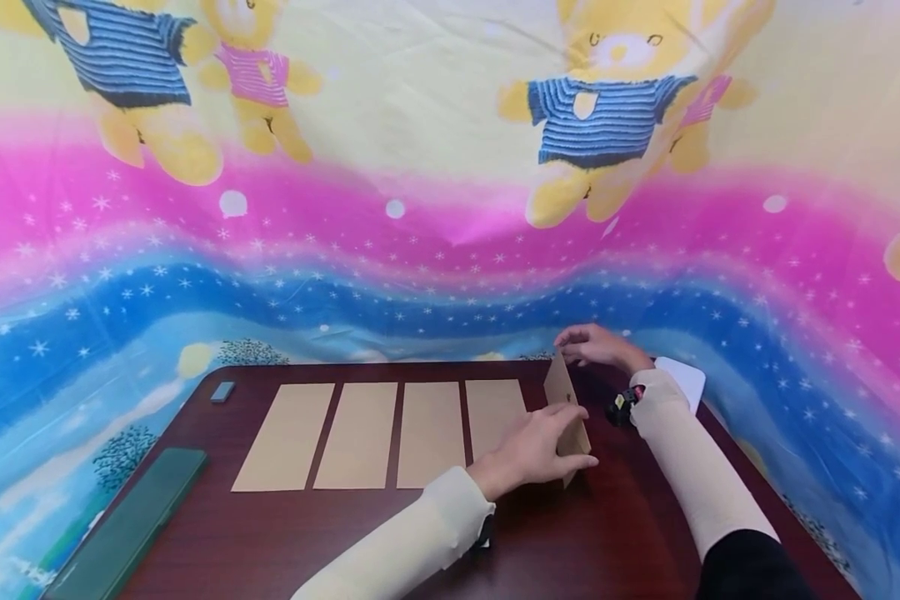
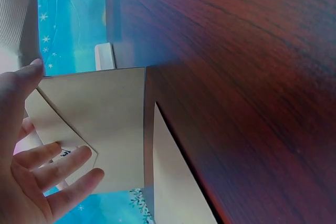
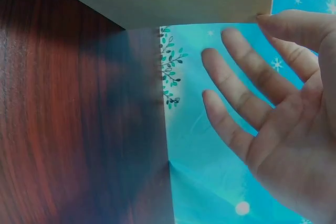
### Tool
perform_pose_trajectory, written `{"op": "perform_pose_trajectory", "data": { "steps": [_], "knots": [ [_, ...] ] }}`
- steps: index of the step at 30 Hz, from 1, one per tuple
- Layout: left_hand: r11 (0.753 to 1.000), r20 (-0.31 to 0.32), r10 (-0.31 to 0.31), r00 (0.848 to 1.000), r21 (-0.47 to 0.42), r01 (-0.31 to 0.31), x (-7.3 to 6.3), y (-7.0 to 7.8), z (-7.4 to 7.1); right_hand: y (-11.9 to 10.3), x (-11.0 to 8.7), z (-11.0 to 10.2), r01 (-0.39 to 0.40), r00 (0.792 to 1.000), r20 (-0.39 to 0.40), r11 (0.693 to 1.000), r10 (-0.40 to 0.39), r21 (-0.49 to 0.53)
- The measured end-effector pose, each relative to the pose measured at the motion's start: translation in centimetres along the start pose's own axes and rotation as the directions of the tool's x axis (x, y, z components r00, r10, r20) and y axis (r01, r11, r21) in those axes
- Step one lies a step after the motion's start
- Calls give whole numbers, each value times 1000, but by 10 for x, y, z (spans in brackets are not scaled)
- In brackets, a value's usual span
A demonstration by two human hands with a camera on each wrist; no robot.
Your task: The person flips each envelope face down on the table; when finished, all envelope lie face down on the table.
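A brown paper envelope [image 1: 558, 381] stands on its edge toward the right of the dark wooden table. At its far upper corner, my right hand [image 1: 600, 346] pinches it between thumb and index finger, the other fingers spread. My left hand [image 1: 532, 446] is at the envelope's near end with thumb and fingers apart, the fingertips [image 2: 94, 179] in front of the flap side. In the left wrist view, the pointed flap [image 2: 58, 124] carries a small dark mark, partly covered by the fingers. Whether the left fingers press the paper, I cannot tell.
Several flat brown paper pieces [image 1: 356, 433] lie in a row left of the hands; the left hand partly covers the rightmost. A long green case [image 1: 131, 517] lies at the left edge, a small grey-blue block [image 1: 222, 392] behind it. A white object [image 1: 682, 379] sits at the back right.
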State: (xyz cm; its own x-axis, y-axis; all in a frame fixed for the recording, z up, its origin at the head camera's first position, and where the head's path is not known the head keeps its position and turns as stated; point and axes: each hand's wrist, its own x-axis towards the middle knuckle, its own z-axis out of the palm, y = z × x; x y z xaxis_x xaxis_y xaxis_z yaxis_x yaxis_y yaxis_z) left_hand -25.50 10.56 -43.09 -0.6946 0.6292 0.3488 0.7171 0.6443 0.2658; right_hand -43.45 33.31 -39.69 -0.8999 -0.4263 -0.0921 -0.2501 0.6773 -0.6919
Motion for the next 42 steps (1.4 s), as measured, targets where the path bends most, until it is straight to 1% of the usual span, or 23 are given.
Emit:
{"op": "perform_pose_trajectory", "data": {
  "steps": [3,10,17,21,24,27,29,38,42],
  "knots": [
    [1000,-5,-14,1000,8,14,-1,0,-1,5,1,6,14,1000,-10,999,-14,35],
    [999,9,-45,999,8,45,-4,-1,-2,15,2,20,58,998,4,982,-60,181],
    [999,2,-54,999,-6,54,-5,-2,-3,23,2,32,68,997,10,980,-71,187],
    [998,10,-59,998,-12,59,-5,-2,-5,30,1,41,36,998,45,977,-46,210],
    [998,19,-68,997,-13,69,-6,-2,-5,36,1,45,5,997,73,977,-22,214],
    [997,23,-74,997,-19,75,-5,-2,-4,43,3,49,-16,996,85,981,-1,191],
    [997,25,-75,997,-26,76,-6,-2,-4,46,4,50,-8,996,92,987,-7,162],
    [997,18,-79,997,-21,79,-6,-4,-8,48,10,54,-35,998,63,997,30,65],
    [997,18,-79,997,-13,79,-6,-4,-8,49,9,54,-39,997,65,996,34,76]
  ]
}}
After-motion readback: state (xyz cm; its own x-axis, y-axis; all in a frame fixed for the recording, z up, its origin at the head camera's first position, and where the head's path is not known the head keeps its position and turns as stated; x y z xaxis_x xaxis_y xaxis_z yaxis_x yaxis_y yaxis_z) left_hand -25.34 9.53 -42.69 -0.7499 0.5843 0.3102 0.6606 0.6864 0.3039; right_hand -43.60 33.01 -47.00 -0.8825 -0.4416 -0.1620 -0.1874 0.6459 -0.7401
